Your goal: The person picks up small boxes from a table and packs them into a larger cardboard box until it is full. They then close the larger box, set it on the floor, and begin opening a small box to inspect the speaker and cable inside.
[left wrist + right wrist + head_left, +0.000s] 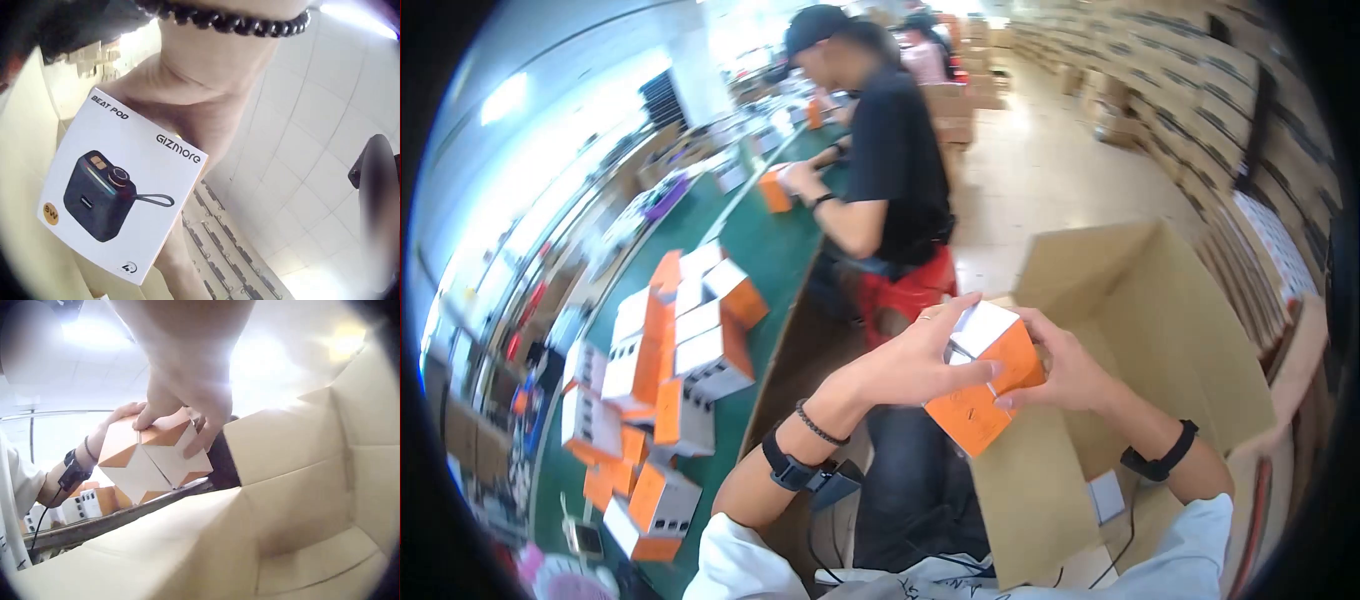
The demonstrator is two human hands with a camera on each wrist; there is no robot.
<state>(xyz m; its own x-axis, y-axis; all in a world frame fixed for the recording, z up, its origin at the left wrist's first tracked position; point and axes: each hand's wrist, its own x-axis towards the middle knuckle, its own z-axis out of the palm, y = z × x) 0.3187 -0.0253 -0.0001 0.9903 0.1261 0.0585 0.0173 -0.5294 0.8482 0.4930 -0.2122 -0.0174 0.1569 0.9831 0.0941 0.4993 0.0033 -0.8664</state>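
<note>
Two orange-and-white product boxes (988, 385) are pressed together and held between both hands over a big open cardboard carton (1170, 320). My left hand (920, 355) grips them from the left, fingers curled over the top. From the right, my right hand (1065, 375) clasps them. In the left wrist view one box's white face (119, 187) shows a printed speaker and the words "BEAT POD", with the left palm (200, 94) behind it. The right wrist view shows the pair of boxes (153, 459) from below, the right hand's fingers (200, 434) on them, above the carton's wall (294, 450).
A green table (785, 250) at the left carries several stacked orange-and-white boxes (670, 360). A person in a black shirt (895, 150) works at its far end. One small white box (1105, 495) lies inside the carton. Stacked cartons (1200, 100) line the right wall.
</note>
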